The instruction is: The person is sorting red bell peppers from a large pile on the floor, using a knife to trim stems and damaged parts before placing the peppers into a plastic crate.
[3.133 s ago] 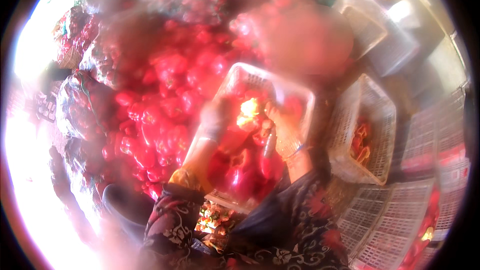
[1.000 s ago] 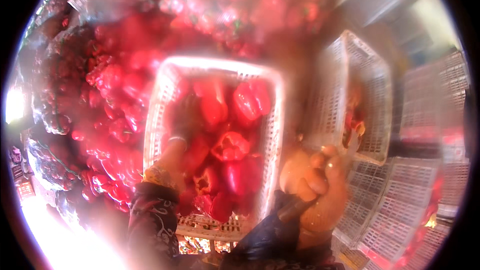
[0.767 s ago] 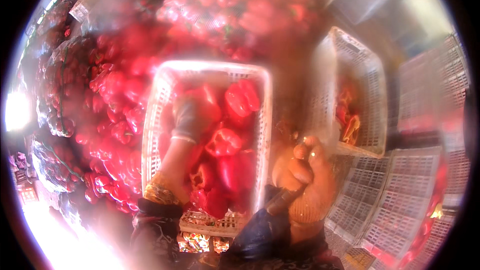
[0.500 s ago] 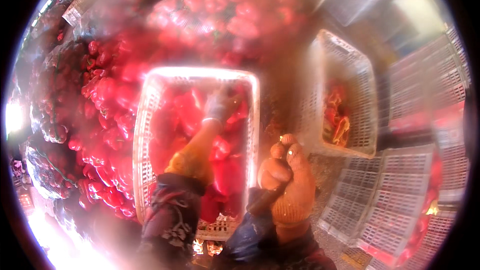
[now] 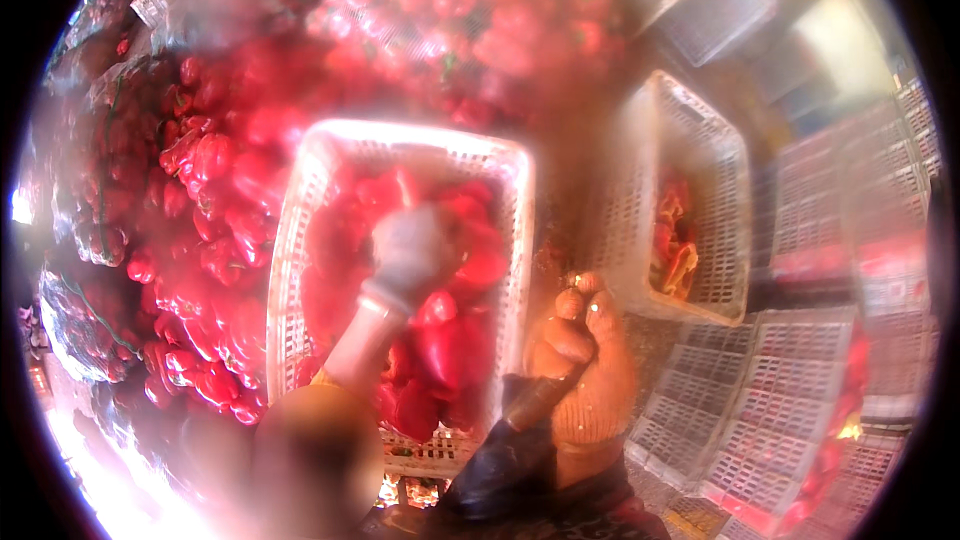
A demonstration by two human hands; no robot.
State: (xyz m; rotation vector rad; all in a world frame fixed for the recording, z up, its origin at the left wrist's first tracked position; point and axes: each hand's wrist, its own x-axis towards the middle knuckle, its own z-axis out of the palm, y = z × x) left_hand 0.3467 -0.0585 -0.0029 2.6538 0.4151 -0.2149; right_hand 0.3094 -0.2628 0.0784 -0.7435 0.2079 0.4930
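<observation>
Since 1 second ago the gloved left hand has pushed toward 12 o'clock among red peppers in the white crate, grip unclear, suggesting sorting continues, while the right hand stays fisted at 3 o'clock.

Little free room: peppers and crates on every side

The white crate is nearly full of red peppers, and the gloved left hand already fills its open top. Loose red peppers are heaped against its left wall and beyond its far rim. On its right, the right hand sits in the narrow gap before a second white crate; stacked crates close off the lower right.
</observation>
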